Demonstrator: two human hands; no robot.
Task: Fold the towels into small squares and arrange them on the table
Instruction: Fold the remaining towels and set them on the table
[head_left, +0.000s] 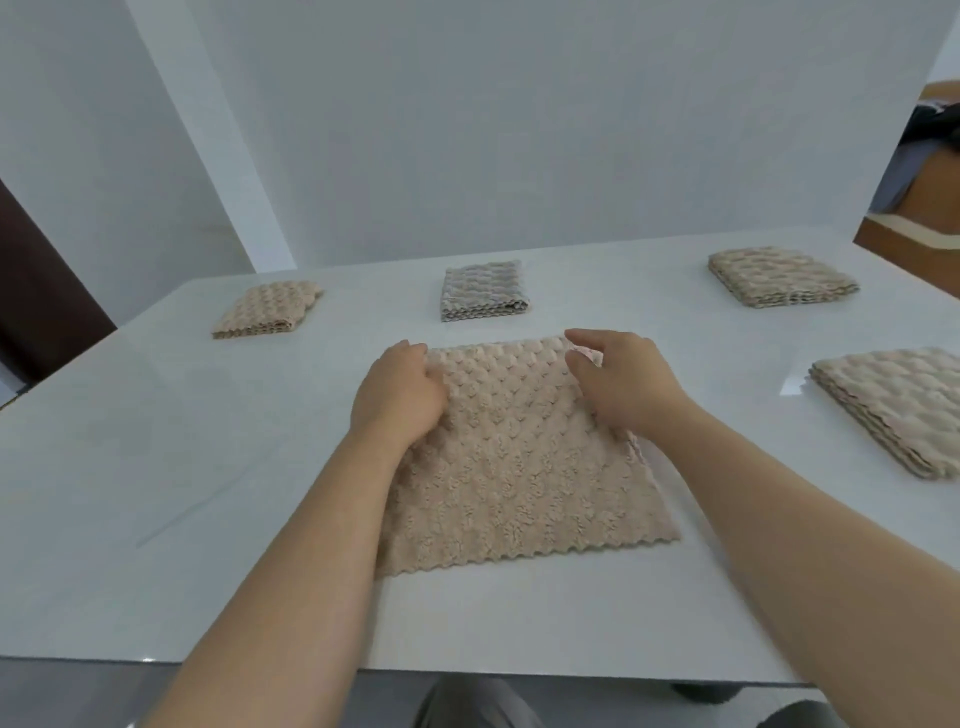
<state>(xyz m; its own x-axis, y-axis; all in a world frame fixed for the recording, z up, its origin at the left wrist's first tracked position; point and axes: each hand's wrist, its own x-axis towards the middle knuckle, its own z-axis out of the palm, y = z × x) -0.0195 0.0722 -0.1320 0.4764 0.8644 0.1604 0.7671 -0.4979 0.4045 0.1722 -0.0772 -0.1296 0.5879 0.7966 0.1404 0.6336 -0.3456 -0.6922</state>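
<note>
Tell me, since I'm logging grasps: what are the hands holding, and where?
Both hands, left hand and right hand, grip the beige towel at its far corners, one on each.

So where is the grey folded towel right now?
In the head view, the grey towel lies mid-table at the far edge, between two beige folded towels, just beyond the towel being folded.

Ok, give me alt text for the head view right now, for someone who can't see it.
Both hands, left hand and right hand, grip the far corners of a beige towel lying on a white table. Three folded towels line the far edge: beige, grey, beige; a stack sits right.
</note>
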